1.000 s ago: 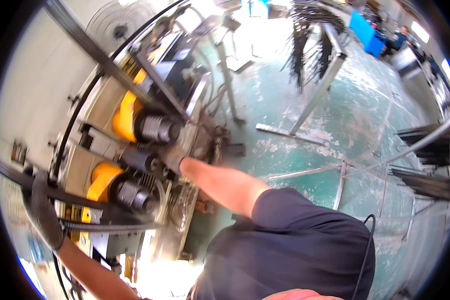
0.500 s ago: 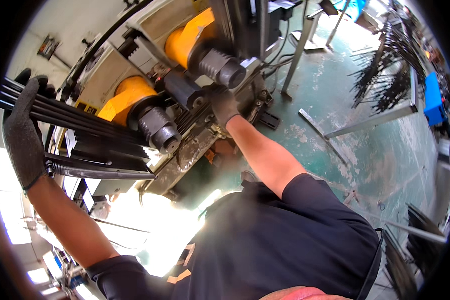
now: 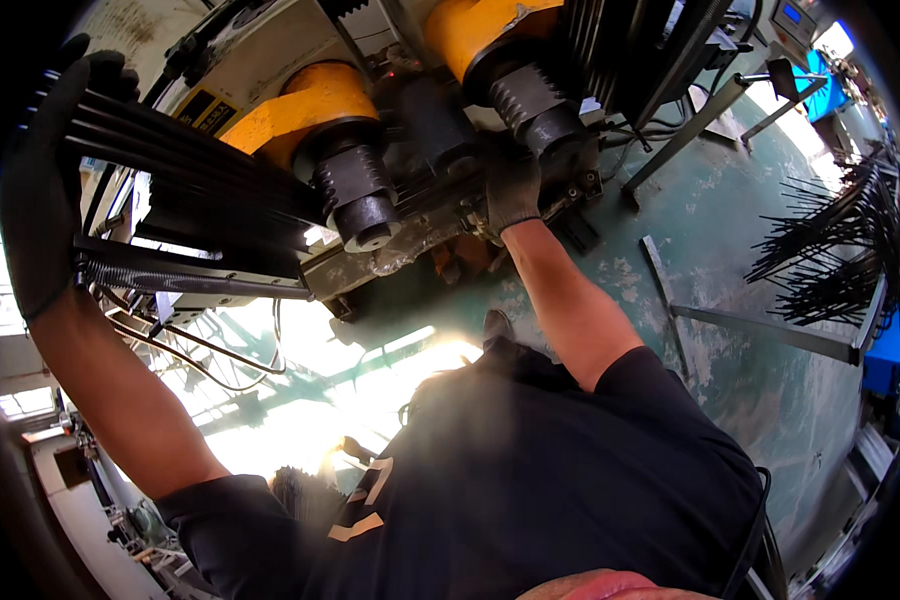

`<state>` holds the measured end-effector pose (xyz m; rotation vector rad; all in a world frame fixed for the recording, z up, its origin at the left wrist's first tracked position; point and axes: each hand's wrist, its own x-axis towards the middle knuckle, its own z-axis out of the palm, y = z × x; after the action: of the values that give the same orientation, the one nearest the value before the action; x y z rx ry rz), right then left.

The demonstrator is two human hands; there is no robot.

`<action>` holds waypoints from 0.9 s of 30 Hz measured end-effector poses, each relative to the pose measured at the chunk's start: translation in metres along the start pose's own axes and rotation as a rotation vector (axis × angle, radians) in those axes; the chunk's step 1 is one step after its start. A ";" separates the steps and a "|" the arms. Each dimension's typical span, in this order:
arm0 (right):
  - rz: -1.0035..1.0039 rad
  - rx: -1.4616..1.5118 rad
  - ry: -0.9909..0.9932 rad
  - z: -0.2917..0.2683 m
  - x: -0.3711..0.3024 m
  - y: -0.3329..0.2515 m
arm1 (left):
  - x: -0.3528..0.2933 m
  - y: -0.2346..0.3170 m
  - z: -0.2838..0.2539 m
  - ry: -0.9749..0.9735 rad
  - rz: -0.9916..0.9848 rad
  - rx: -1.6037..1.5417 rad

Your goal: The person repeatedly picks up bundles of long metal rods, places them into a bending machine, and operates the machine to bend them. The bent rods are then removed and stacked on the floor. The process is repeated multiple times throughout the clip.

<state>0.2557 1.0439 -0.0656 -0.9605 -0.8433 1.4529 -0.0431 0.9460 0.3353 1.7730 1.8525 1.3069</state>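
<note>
My left hand (image 3: 45,200), in a dark glove, is wrapped round the far-left ends of several long black rods (image 3: 175,150). The rods slant down toward a machine with two yellow-orange housings (image 3: 315,105). From each housing juts a dark, ridged metal shaft (image 3: 348,178) with a round end. Between the two shafts lies a thick dark cylinder (image 3: 425,120). My right hand (image 3: 513,192), gloved too, reaches in at the machine's front, just right of that cylinder and below the right-hand shaft (image 3: 528,100). Its fingers are lost in shadow, so what it touches is hidden.
A metal rail with a coiled spring (image 3: 185,278) runs below the rods. Black cables (image 3: 215,370) hang beneath it. On the right, a metal floor stand (image 3: 770,330) bears a heap of thin black rods (image 3: 830,250). A grey frame leg (image 3: 685,135) stands beside the machine.
The whole view has turned, so the machine and floor stand sit farther right in it. My left hand keeps its hold on the rods; my right hand stays at the machine's front.
</note>
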 end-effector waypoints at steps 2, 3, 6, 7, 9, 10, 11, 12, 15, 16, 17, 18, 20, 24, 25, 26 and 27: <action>-0.073 -0.161 -0.049 -0.011 0.012 0.016 | 0.003 0.000 -0.003 -0.037 0.155 0.216; -0.114 -0.248 -0.055 -0.013 0.012 0.019 | 0.003 -0.009 -0.012 -0.062 0.341 0.437; -0.312 -0.579 0.018 -0.014 0.012 0.016 | -0.001 -0.009 -0.010 -0.128 0.575 0.702; -0.403 -0.698 0.009 -0.014 0.013 0.020 | -0.004 -0.007 -0.013 -0.120 0.585 0.757; -0.580 -0.991 0.019 -0.017 0.014 0.029 | -0.001 -0.009 -0.024 -0.157 0.516 0.669; -0.667 -1.164 0.029 -0.015 0.012 0.029 | 0.005 -0.020 -0.039 -0.193 0.429 0.528; -0.752 -1.346 0.067 -0.018 0.013 0.028 | 0.009 -0.022 -0.039 -0.206 0.411 0.489; -0.767 -1.279 0.097 -0.021 0.017 0.035 | 0.011 -0.025 -0.040 -0.216 0.391 0.451; -0.791 -1.180 0.136 -0.029 0.025 0.054 | 0.008 -0.018 -0.030 -0.154 0.481 0.694; -0.787 -1.218 0.107 -0.028 0.021 0.050 | 0.003 -0.017 -0.028 -0.130 0.506 0.777; -0.785 -1.255 0.075 -0.025 0.017 0.045 | 0.000 -0.017 -0.028 -0.127 0.510 0.772; -0.711 -1.214 0.037 -0.022 0.013 0.041 | -0.004 -0.018 -0.029 -0.125 0.511 0.768; -0.574 -1.126 -0.020 -0.014 0.015 0.032 | 0.004 -0.021 -0.036 -0.157 0.494 0.582; -0.370 -0.950 -0.084 -0.023 0.038 0.054 | -0.001 0.000 -0.024 -0.157 0.523 0.666; -0.353 -1.236 -0.106 -0.007 0.010 0.024 | -0.028 0.004 -0.034 -0.105 0.431 0.728; -0.334 -1.530 -0.083 -0.004 -0.009 -0.003 | -0.050 0.016 -0.033 -0.060 0.388 0.679; -0.318 -1.540 -0.014 -0.005 -0.021 -0.007 | -0.072 0.031 -0.033 -0.016 0.348 0.634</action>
<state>0.2635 1.0240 -0.0596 -1.7480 -2.0763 0.3054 -0.0303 0.8626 0.3490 2.4997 2.1794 0.8308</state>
